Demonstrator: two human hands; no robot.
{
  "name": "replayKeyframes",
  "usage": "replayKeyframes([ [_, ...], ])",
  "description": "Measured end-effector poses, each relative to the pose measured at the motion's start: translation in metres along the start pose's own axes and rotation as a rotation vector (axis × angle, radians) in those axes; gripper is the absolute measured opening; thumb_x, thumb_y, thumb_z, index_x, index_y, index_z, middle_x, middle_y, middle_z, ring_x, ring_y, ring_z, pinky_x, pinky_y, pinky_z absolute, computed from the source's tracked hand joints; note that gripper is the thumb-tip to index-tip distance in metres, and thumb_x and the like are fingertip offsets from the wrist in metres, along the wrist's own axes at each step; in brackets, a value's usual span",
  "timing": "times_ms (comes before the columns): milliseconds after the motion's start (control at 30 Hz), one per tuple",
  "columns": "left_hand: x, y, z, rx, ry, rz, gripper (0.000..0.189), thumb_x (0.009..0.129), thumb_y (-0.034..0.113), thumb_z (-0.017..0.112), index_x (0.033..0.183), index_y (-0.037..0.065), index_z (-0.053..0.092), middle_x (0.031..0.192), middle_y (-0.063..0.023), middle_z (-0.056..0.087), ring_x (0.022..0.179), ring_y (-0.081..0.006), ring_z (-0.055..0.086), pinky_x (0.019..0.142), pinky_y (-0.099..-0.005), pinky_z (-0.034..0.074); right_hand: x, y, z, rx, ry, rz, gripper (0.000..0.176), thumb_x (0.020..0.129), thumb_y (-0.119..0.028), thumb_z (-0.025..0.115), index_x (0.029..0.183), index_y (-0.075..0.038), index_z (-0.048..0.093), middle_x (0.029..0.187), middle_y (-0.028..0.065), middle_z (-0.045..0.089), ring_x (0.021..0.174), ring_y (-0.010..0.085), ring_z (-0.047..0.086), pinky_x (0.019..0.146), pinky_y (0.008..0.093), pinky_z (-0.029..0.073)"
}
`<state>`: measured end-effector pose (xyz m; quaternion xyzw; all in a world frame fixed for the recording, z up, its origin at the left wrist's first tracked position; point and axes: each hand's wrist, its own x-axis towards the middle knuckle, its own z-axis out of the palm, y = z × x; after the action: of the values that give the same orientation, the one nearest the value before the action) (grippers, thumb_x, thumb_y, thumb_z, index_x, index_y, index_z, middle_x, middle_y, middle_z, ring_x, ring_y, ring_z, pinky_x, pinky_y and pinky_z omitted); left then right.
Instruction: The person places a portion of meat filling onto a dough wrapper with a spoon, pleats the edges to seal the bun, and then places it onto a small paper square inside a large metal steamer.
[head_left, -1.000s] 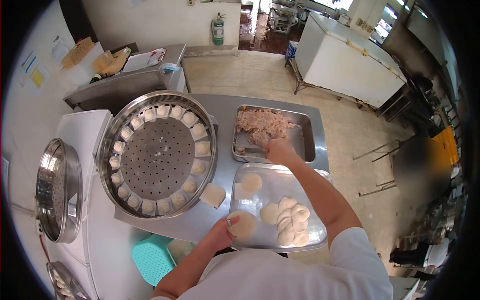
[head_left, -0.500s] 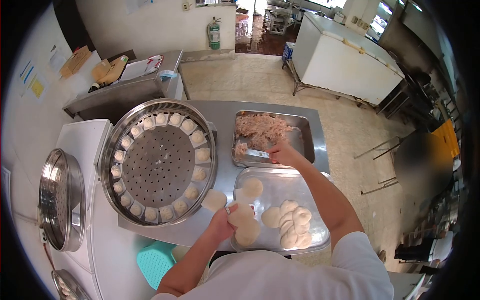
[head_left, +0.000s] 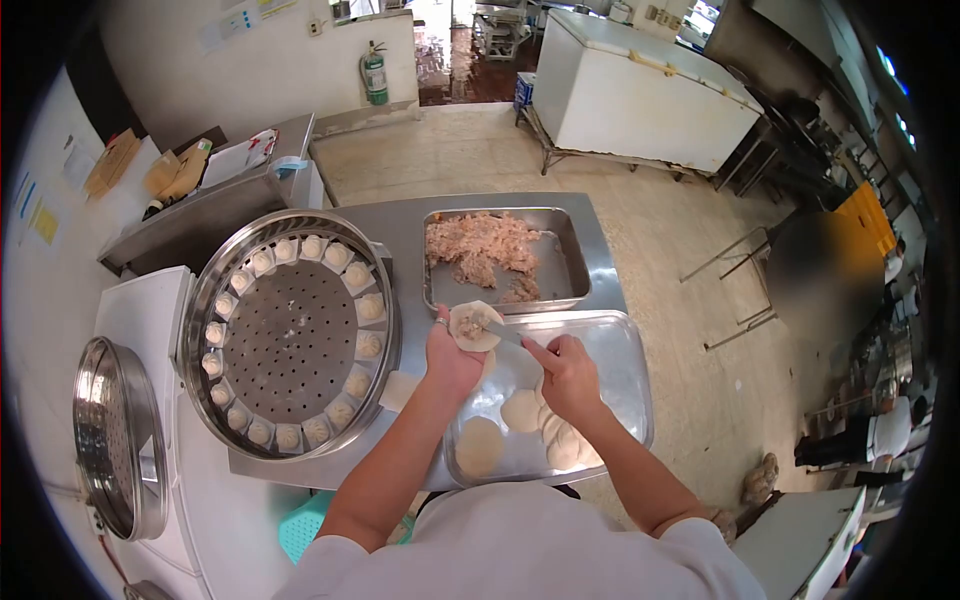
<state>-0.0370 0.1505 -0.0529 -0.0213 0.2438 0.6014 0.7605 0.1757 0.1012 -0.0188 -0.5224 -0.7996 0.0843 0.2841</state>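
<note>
My left hand [head_left: 453, 362] is cupped around a round dough wrapper [head_left: 488, 343] with a lump of meat filling on it. In my right hand [head_left: 568, 378] is a flat metal spatula [head_left: 505, 333], its blade touching the filling. Just beyond my hands stands a deep metal pan [head_left: 562, 270] holding pinkish minced filling [head_left: 488, 245]. Below them, a shallow tray [head_left: 625, 385] bears loose dough discs [head_left: 480, 447] and an overlapping stack of discs [head_left: 562, 447], partly hidden by my right hand and forearm.
At left, a large round perforated steamer tray [head_left: 290, 340] has pleated buns [head_left: 369, 306] around its edge. A pale square [head_left: 399, 391] lies beside it. Another steamer tray [head_left: 110, 430] leans farther left. A turquoise basket [head_left: 303, 525] sits below the table. A white chest freezer [head_left: 640, 100] stands beyond.
My right hand has brought the spatula from the filling pan back to the wrapper. My left hand has risen toward the pan, and filling now sits on the wrapper. The view has shifted.
</note>
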Motion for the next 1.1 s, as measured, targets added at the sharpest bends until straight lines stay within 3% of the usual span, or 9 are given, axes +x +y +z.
replayKeyframes([
  [200,-0.012,-0.014,0.010,0.030,0.153,-0.007,0.058,0.112,0.052,0.032,0.127,0.002,0.058,0.125,-0.0153,0.066,0.118,-0.0331,0.064,0.108,-0.0502,0.050,-0.030,-0.018,-0.036,-0.012,0.055,0.126,0.043,0.086,0.001,0.068,0.119,-0.024,0.079,0.091,0.0091,0.062,0.083,0.0287,0.063,0.065,0.0405,0.053],
  [300,-0.010,-0.022,0.000,0.044,0.088,-0.102,0.061,0.112,0.054,0.028,0.126,0.002,0.057,0.125,-0.0153,0.065,0.120,-0.0353,0.062,0.109,-0.0518,0.048,-0.031,-0.024,-0.039,-0.086,0.030,0.091,0.044,0.085,0.000,0.067,0.119,-0.025,0.079,0.091,0.0076,0.061,0.084,0.0272,0.063,0.066,0.0400,0.054],
  [467,-0.027,-0.023,0.009,0.122,0.083,-0.095,0.063,0.110,0.057,0.030,0.124,0.003,0.059,0.120,-0.0137,0.066,0.116,-0.0326,0.063,0.104,-0.0516,0.050,-0.046,-0.021,-0.060,-0.161,-0.003,0.101,0.048,0.080,0.001,0.067,0.118,-0.025,0.078,0.091,0.0045,0.059,0.088,0.0246,0.063,0.068,0.0395,0.056],
  [867,-0.044,-0.025,0.008,0.262,0.042,-0.233,0.070,0.108,0.064,0.030,0.122,0.003,0.060,0.118,-0.0148,0.066,0.114,-0.0326,0.064,0.102,-0.0516,0.051,-0.047,-0.005,-0.075,-0.183,-0.042,-0.213,0.047,0.076,0.005,0.066,0.114,-0.020,0.079,0.088,0.0061,0.061,0.083,0.0267,0.064,0.065,0.0389,0.055],
  [967,-0.049,-0.025,0.013,0.258,0.059,-0.190,0.073,0.108,0.064,0.027,0.126,0.001,0.059,0.121,-0.0168,0.065,0.116,-0.0341,0.063,0.106,-0.0520,0.049,-0.051,0.002,-0.084,-0.104,-0.172,-0.052,0.047,0.080,0.004,0.065,0.119,-0.017,0.078,0.091,0.0080,0.065,0.085,0.0247,0.066,0.070,0.0360,0.056],
  [1100,-0.049,-0.028,0.009,0.168,0.022,-0.201,0.077,0.108,0.064,0.026,0.130,-0.003,0.057,0.125,-0.0190,0.064,0.119,-0.0358,0.061,0.110,-0.0507,0.046,-0.052,0.004,-0.063,0.598,-0.291,0.344,0.040,0.091,0.002,0.060,0.126,-0.009,0.075,0.085,0.0078,0.069,0.079,0.0167,0.064,0.070,0.0310,0.052],
])
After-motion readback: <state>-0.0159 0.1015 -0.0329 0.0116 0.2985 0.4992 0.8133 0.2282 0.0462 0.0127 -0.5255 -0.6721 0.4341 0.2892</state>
